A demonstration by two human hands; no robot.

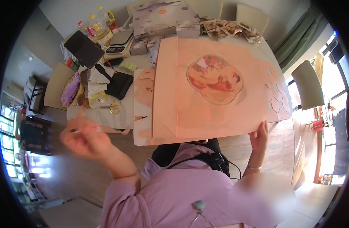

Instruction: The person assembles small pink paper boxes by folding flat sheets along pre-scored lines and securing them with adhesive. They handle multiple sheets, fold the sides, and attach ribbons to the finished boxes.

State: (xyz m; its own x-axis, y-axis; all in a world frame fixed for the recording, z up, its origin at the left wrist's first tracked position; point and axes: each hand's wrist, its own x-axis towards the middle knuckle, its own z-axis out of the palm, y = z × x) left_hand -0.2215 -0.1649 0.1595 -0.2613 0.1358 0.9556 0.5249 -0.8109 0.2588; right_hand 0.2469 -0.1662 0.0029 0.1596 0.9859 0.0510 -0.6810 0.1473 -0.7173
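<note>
A large peach-orange paper bag (pixel 216 117) lies flat at the table's front, with a creased side panel on its left and a flower-shaped food picture in its middle. My right hand (pixel 260 135) grips its lower right edge, thumb and fingers on either side. Left of the bag, my left hand (pixel 83 137) is raised near the table's front left corner. Motion smears its fingers, and a small dark spot shows among them; I cannot make out whether it holds anything. Gold-handled scissors (pixel 114 107) lie on the table between that hand and the bag.
Under the bag, more peach printed paper (pixel 143 89) sticks out. A black pouch (pixel 119 84), a tablet (pixel 84 49), a kitchen scale (pixel 119 43) and a purple-lined basket (pixel 71 90) crowd the left. Behind stand patterned boxes (pixel 163 17), bottles (pixel 98 24) and small packets (pixel 229 28).
</note>
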